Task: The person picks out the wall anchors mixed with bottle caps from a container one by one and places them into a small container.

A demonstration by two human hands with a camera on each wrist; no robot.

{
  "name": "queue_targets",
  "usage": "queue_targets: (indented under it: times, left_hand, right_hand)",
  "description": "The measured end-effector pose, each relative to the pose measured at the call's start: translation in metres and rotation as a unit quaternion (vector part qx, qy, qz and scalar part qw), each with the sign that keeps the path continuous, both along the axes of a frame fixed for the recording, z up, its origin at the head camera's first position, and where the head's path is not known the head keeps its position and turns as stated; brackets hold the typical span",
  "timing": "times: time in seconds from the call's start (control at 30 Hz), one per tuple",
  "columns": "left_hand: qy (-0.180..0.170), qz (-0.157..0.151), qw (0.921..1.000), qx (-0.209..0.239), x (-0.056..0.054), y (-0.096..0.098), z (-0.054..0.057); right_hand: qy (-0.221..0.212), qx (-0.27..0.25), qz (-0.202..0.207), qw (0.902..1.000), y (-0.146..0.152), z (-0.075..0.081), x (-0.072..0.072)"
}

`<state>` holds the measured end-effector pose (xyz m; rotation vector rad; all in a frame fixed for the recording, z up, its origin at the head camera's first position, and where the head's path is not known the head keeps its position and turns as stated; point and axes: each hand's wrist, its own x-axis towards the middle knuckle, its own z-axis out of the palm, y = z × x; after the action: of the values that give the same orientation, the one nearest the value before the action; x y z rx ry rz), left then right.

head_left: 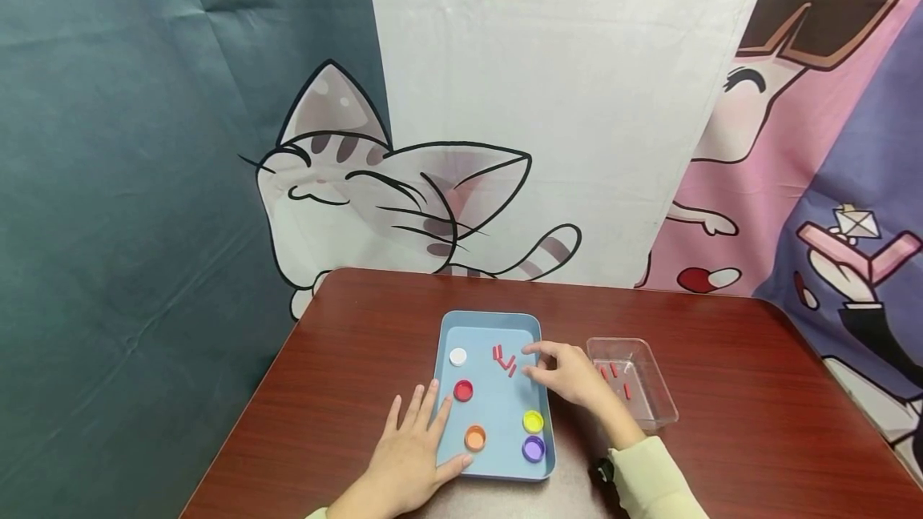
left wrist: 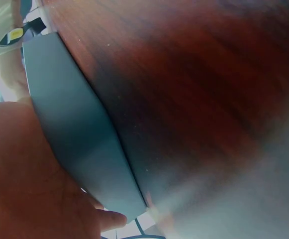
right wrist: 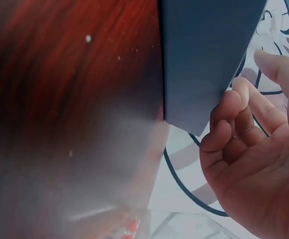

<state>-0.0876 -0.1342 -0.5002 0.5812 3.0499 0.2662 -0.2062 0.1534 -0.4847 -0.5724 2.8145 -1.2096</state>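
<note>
A light blue tray [head_left: 497, 407] lies on the table, its side wall [left wrist: 79, 124] large in the left wrist view. My left hand [head_left: 411, 455] is spread flat at the tray's left edge, thumb over the near rim. Over the right rim hovers my right hand [head_left: 570, 375], thumb and index finger apart, with nothing visible between them. Just left of those fingertips are several short red sticks [head_left: 512, 371]. Around the tray sit small round cups or lids: white [head_left: 457, 356], red [head_left: 463, 390], orange [head_left: 475, 438], yellow [head_left: 533, 422] and purple [head_left: 534, 448].
To the right of the tray stands a clear plastic box [head_left: 659, 411] holding a few more red sticks [head_left: 627, 391]. The dark red wooden table [head_left: 324, 391] reaches back to a cartoon-printed cloth [head_left: 577, 86].
</note>
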Motion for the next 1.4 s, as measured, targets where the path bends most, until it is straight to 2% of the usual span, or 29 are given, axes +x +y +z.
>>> queue_targets:
  times: [0.4, 0.63, 0.9, 1.1, 1.4]
  left_hand:
    - [-0.002, -0.001, 1.0, 0.002, 0.0, 0.0, 0.0]
    - [-0.01, 0.001, 0.9999, 0.005, 0.0, 0.0, 0.001]
    - [-0.004, 0.0, 1.0, 0.003, -0.001, 0.0, -0.001]
    - [-0.004, -0.001, 1.0, 0.005, 0.0, -0.001, 0.0]
    - [-0.006, 0.001, 1.0, 0.005, -0.001, -0.001, -0.001]
  right_hand:
    - [-0.011, 0.061, -0.008, 0.998, -0.015, -0.008, -0.001]
    - [-0.021, 0.108, -0.035, 0.9933, -0.025, -0.013, -0.004]
    - [-0.012, 0.157, -0.04, 0.9867, -0.03, -0.014, -0.009]
    - [-0.025, 0.179, -0.043, 0.9826, -0.034, -0.014, -0.012]
    - [-0.021, 0.194, -0.053, 0.9793, -0.037, -0.016, -0.013]
